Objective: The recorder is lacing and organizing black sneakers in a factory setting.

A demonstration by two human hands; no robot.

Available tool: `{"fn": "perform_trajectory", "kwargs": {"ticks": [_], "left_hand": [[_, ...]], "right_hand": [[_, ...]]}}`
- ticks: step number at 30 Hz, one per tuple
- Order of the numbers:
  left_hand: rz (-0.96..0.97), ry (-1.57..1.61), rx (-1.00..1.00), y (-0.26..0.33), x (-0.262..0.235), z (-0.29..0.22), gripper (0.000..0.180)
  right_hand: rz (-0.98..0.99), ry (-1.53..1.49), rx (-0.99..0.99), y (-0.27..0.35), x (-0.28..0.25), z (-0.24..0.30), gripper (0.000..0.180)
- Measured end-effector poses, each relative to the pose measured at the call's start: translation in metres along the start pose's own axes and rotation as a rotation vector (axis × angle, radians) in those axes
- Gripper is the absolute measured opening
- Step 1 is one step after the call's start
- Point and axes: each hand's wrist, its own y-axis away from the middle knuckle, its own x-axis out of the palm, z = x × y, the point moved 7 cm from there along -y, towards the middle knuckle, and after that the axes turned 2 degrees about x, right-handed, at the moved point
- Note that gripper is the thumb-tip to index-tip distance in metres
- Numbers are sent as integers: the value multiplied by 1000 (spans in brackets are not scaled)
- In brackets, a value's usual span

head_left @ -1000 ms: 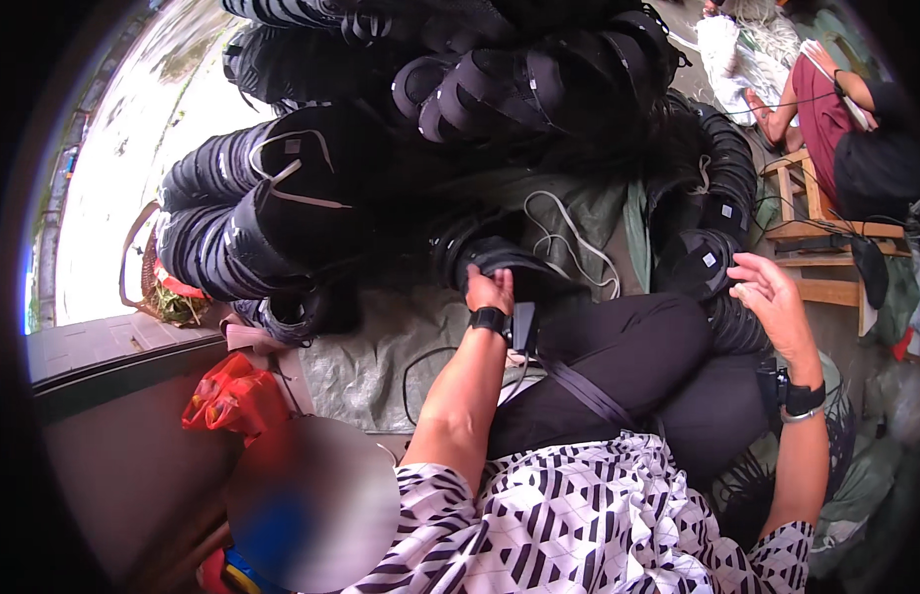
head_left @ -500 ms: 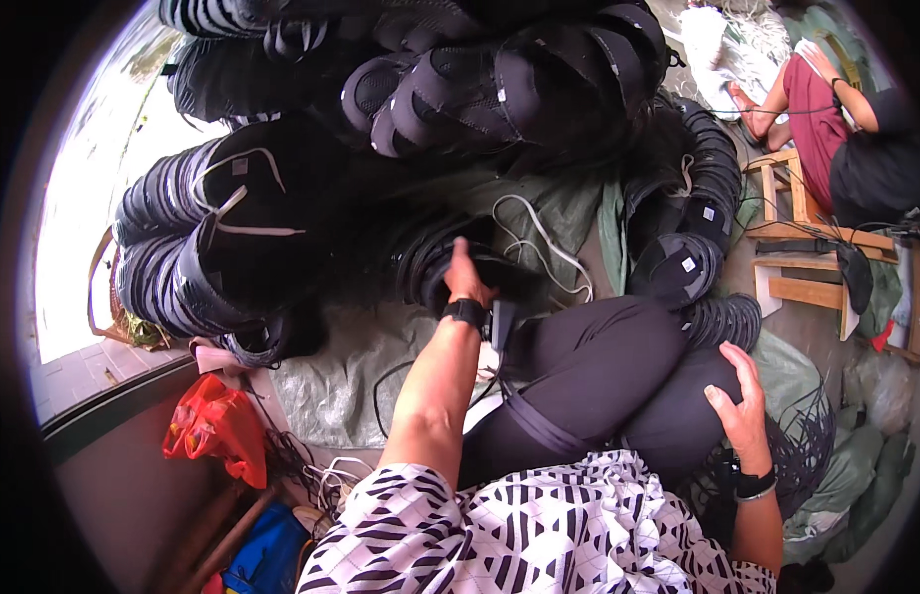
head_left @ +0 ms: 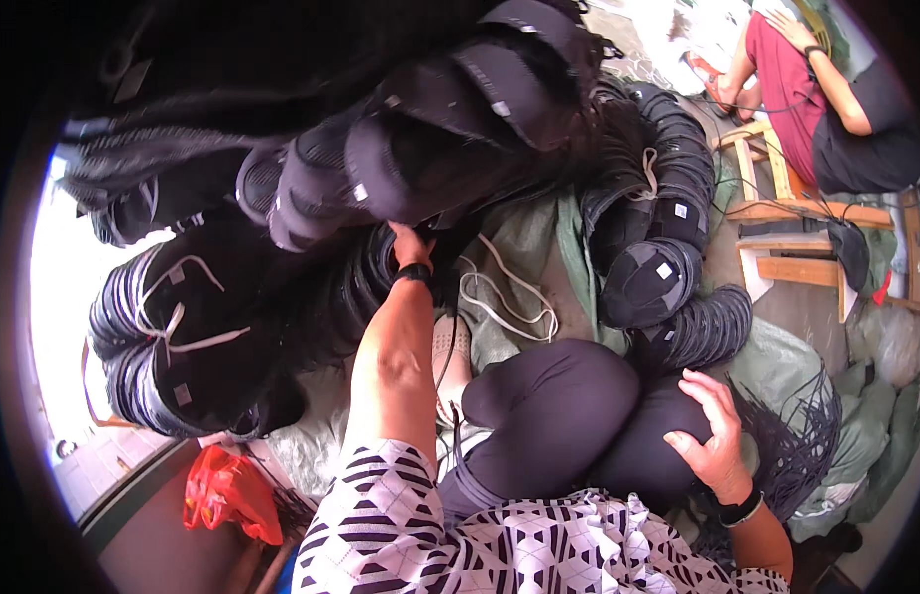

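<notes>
My left hand [head_left: 412,247] reaches forward to the underside of a heap of black shoe uppers [head_left: 391,163]. Its fingers are mostly hidden in the dark there, so what they touch or hold does not show. Close beside it lies a row of nested black uppers [head_left: 356,282]. Over my right thigh, my right hand [head_left: 715,441] is open, fingers apart, holding nothing. To the left stand bundles of nested uppers [head_left: 133,307], with a white cord [head_left: 198,345] knotted on them.
More stacked uppers [head_left: 653,282] curve along the right. A loose white cord [head_left: 510,312] lies on green sheeting [head_left: 559,238]. Dark laces [head_left: 797,421] spread beside my right hand. A red plastic bag [head_left: 227,495] is at lower left. Another person [head_left: 792,99] sits near a wooden stool [head_left: 777,183].
My left hand has moved forward and up to the heap's underside, away from the nested row. The view has shifted, and the heap looks larger. My right hand stays open over the thigh.
</notes>
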Motion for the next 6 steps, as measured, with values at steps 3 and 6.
{"fn": "perform_trajectory", "kwargs": {"ticks": [3,6], "left_hand": [[56,-123,8,-6,-3,8,100],[296,-232,50,-9,-1,-1,97]], "right_hand": [[-52,-1,-26,-2,-3,0,57],[-100,-6,-80,-3,-5,0,57]]}}
